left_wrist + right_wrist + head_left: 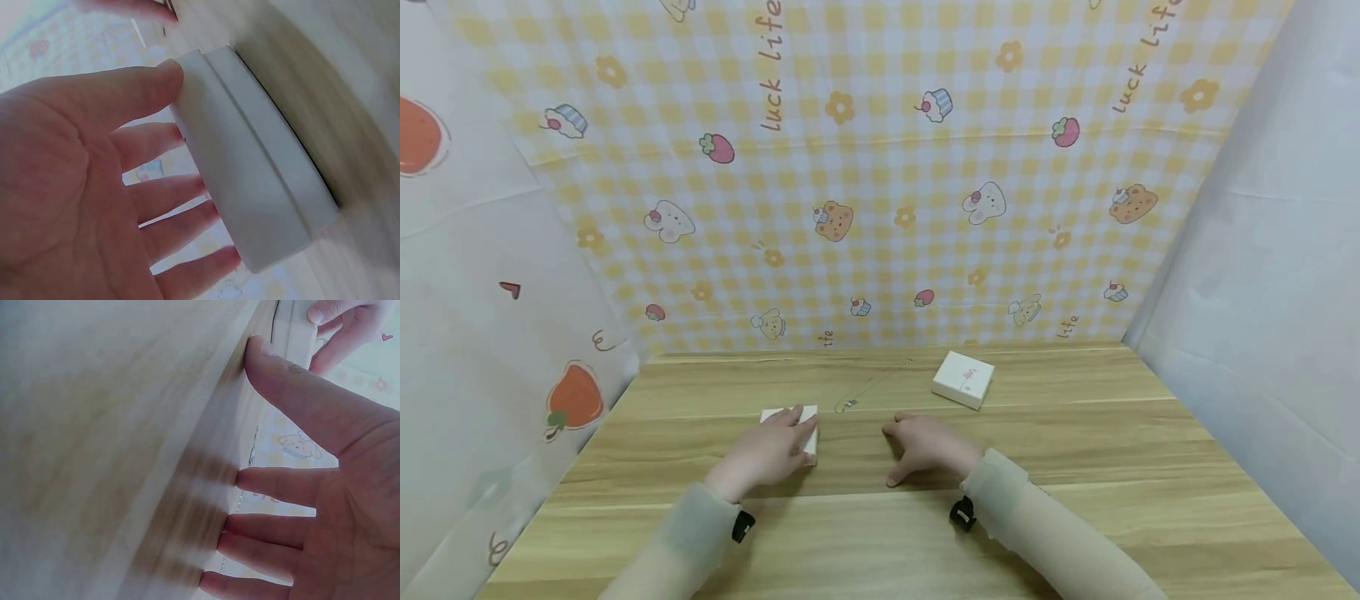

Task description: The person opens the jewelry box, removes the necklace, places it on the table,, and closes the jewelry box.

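Observation:
In the head view, my left hand (767, 450) lies over a small white box (810, 446) on the wooden table. The left wrist view shows the thumb touching the edge of this box (231, 156), whose lid seam runs along its side, while the other fingers reach across the top face. My right hand (928, 446) is spread with fingertips and thumb on the tabletop, holding nothing. Beyond and between the hands lies a thin chain necklace (850, 404) with a small pendant. A second white box (964, 379), printed with a pink flower design, sits farther back on the right.
The wooden table (880, 542) meets a yellow checked cloth (880, 275) at its back edge. White cloths hang at the left (475, 250) and right (1262, 333). Black straps with cameras (962, 514) are on both wrists.

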